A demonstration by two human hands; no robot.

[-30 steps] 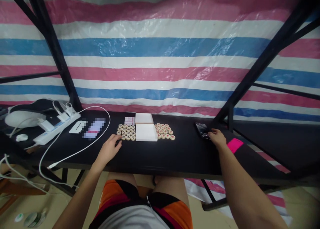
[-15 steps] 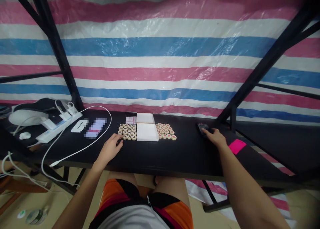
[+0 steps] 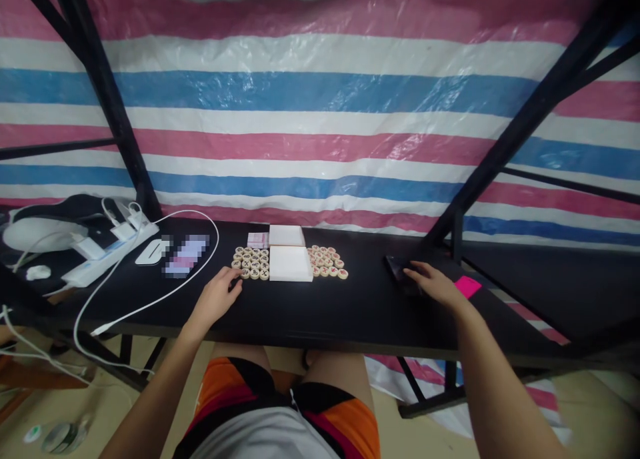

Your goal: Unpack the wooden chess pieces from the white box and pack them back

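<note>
Your left hand (image 3: 217,297) lies loosely curled on the table (image 3: 360,307); the disc cluster (image 3: 253,264) sits at its 1 o'clock, touching the fingers (image 3: 235,282). Your right hand (image 3: 436,284), fingers flat, covers the phone (image 3: 395,269).

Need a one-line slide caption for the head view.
Left hand beside wooden game discs; right hand resting on a dark phone, black table.

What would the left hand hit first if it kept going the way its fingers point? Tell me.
The round game pieces beside the white box. The left hand points forward-right at the nearest front piece and looks almost touching it, though depth is unclear.
</note>
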